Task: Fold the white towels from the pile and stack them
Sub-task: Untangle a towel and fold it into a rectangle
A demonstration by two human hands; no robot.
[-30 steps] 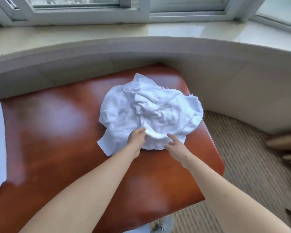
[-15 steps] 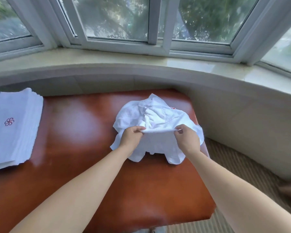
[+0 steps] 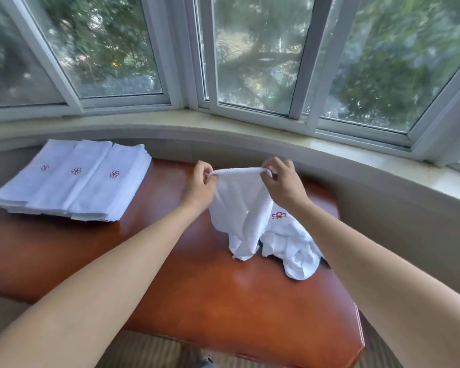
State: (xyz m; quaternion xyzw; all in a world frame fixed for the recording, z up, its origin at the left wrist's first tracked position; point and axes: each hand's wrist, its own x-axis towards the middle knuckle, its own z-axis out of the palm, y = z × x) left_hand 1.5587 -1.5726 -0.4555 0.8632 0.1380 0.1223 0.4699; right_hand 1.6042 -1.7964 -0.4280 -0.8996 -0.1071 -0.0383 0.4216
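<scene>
Towel in hand: you hold one white towel (image 3: 237, 205) by its top edge, at centre frame. The edge is stretched taut between your two hands; the cloth hangs below it in loose vertical folds, narrowing to a crumpled tip that reaches the worktop (image 3: 197, 296). A small red flower mark shows on white cloth just under your right wrist; you cannot tell whether that cloth belongs to the held towel or to the pile.

Your left hand (image 3: 198, 185) pinches the left end of the edge between thumb and fingertips. Your right hand (image 3: 283, 183) pinches the right end, fingers curled over it. Both hands are raised above the worktop, with the towel hanging between and below them.

The pile (image 3: 292, 251) of unfolded white towels lies rumpled on the worktop at centre right, directly below your right forearm and touching the hanging towel's lower part.

The folded stack (image 3: 75, 181) sits at upper left of the worktop, well apart from both hands: flat, layered, three red flower marks on top.
</scene>
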